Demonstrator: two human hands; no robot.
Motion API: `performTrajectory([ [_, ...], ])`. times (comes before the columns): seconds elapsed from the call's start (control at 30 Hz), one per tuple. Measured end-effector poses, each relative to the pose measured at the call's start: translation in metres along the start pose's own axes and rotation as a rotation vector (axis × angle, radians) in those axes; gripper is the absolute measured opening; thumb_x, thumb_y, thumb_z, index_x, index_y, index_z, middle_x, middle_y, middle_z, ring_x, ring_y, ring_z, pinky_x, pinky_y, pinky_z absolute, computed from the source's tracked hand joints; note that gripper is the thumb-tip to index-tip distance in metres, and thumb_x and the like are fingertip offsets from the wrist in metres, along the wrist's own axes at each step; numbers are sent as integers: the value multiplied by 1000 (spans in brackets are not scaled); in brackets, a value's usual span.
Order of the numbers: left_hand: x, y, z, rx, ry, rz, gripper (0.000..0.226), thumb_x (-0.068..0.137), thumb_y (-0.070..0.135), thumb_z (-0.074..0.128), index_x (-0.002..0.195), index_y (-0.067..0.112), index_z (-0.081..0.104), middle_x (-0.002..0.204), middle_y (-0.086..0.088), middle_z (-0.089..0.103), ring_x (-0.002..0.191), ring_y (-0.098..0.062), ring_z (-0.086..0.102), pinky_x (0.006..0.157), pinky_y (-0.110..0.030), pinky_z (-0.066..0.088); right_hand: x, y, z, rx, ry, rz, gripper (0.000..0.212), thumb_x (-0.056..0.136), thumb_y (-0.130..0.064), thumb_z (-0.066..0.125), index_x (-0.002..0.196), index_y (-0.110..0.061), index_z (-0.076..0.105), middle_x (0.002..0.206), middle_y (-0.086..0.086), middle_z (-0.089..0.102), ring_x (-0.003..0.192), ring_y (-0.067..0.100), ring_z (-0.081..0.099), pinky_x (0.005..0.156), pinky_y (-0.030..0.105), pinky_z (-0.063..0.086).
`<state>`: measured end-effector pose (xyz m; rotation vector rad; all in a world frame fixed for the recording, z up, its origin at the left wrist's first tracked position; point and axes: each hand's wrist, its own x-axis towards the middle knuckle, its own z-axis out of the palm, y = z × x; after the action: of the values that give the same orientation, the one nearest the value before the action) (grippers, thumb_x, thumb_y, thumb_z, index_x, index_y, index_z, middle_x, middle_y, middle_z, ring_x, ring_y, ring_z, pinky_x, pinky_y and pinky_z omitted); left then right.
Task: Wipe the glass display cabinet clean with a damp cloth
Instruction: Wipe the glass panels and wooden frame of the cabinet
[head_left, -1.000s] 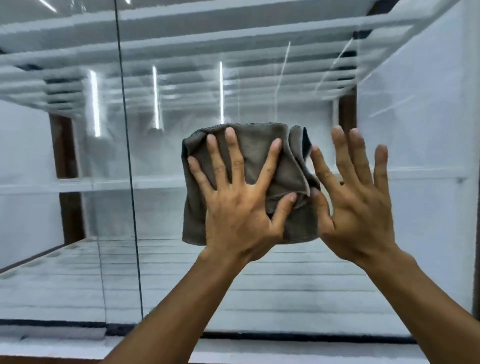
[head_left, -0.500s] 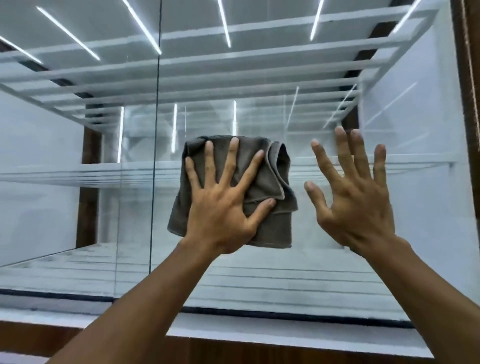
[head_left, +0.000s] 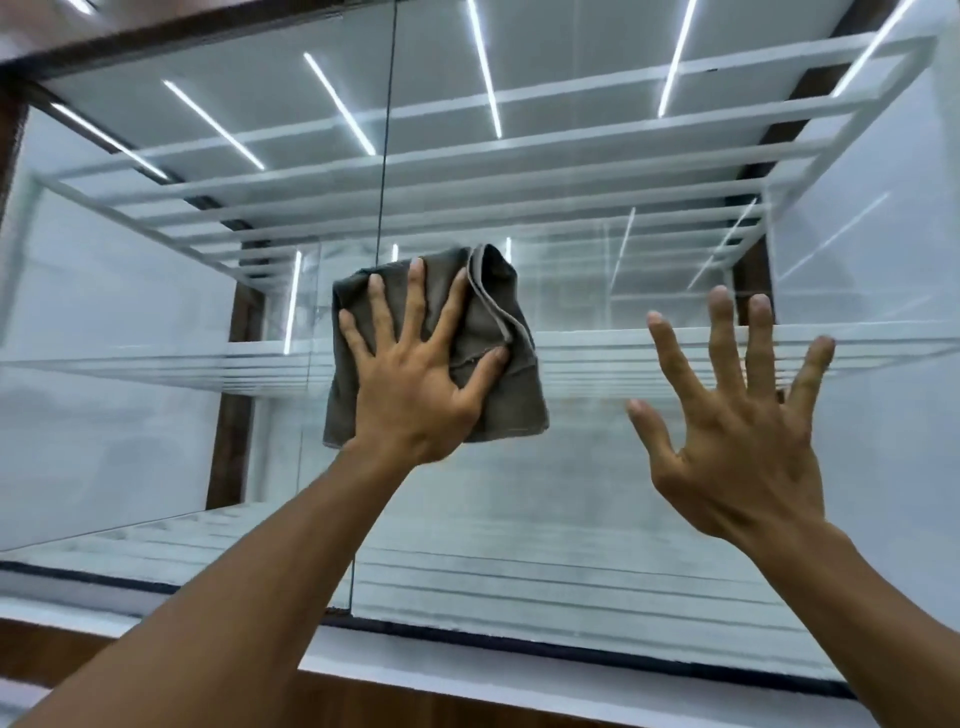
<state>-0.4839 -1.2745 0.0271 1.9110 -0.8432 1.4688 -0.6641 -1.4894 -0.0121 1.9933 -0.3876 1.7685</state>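
A folded grey cloth (head_left: 506, 312) lies flat against the front glass pane (head_left: 597, 493) of the display cabinet. My left hand (head_left: 415, 384) presses it to the glass with the fingers spread and straight. My right hand (head_left: 743, 436) is flat on the same pane, well to the right of the cloth, fingers spread and holding nothing. Behind the glass a white shelf (head_left: 649, 353) runs across the cabinet at the height of my fingers.
A vertical seam (head_left: 387, 130) between two glass panes rises just above the cloth. A dark wooden frame (head_left: 234, 405) shows at the cabinet's back left and along its top. A white sill and brown wooden base (head_left: 467, 696) run below the glass.
My left hand has slid the cloth to the left across the glass, away from my right hand, which stays spread on the pane. My view has tilted upward, showing more of the cabinet's top.
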Motion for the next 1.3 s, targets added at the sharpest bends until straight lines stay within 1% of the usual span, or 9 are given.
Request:
performTrajectory([
  [0.1,17,14,-3,-44,-5,-111,85,88,82,10,163,46,-8,174,0,-19,158,-37,-23,121,-71,-12,2,0,0,8,1,11,76,99,-61,31,167,-32,17,176,13,-8,162,37,-10,116,83,-2],
  [0.3,-50,13,12,33,6,210,83,96,78,26,167,40,3,176,1,-8,160,-33,-19,124,-69,-10,11,-36,5,39,-13,-107,70,99,-54,30,165,-31,25,175,15,1,163,30,-4,117,82,-4],
  [0.43,-13,-33,-5,-28,6,1,85,91,81,21,165,43,1,176,4,-11,160,-28,-20,125,-65,-10,9,-38,11,43,1,-107,69,101,-55,28,165,-30,25,175,16,0,163,31,-4,119,79,-3],
  [0.53,31,-22,-16,-70,-13,-137,84,91,80,20,164,46,-3,175,1,-15,159,-33,-22,123,-67,-12,8,-43,10,52,-1,-81,69,100,-56,30,165,-33,24,175,17,-2,163,33,-5,117,82,-5],
  [0.63,21,-4,-10,-53,7,-56,81,95,77,22,165,44,-4,175,-1,-15,159,-35,-22,123,-67,-14,15,-74,11,110,-28,-52,69,99,-57,30,163,-34,22,174,18,0,163,32,-6,116,81,-11],
  [0.77,-42,-32,5,4,16,134,83,97,77,22,167,38,1,176,0,-11,161,-29,-19,126,-67,-8,20,-96,21,48,-25,-134,66,103,-60,27,164,-37,22,175,18,2,163,30,-3,116,82,-4],
  [0.97,-8,-37,-2,-29,25,-68,85,92,79,16,166,39,0,175,1,-16,160,-29,-22,125,-64,-12,17,-95,26,-1,-4,-142,70,104,-64,22,167,-33,16,175,17,-2,163,31,-7,118,80,-4],
  [1.2,-86,-63,10,45,23,207,82,100,75,25,167,32,8,176,-3,-5,162,-30,-12,126,-67,0,14,-85,21,68,-53,-176,68,104,-58,23,167,-33,17,176,12,-2,163,28,-7,122,73,-9],
  [1.3,-78,-52,11,-3,41,45,82,99,75,26,168,33,9,176,-3,-5,162,-29,-13,126,-66,-2,-6,-68,17,74,-45,-199,67,105,-53,27,167,-29,19,176,12,2,163,30,-3,128,65,-4],
])
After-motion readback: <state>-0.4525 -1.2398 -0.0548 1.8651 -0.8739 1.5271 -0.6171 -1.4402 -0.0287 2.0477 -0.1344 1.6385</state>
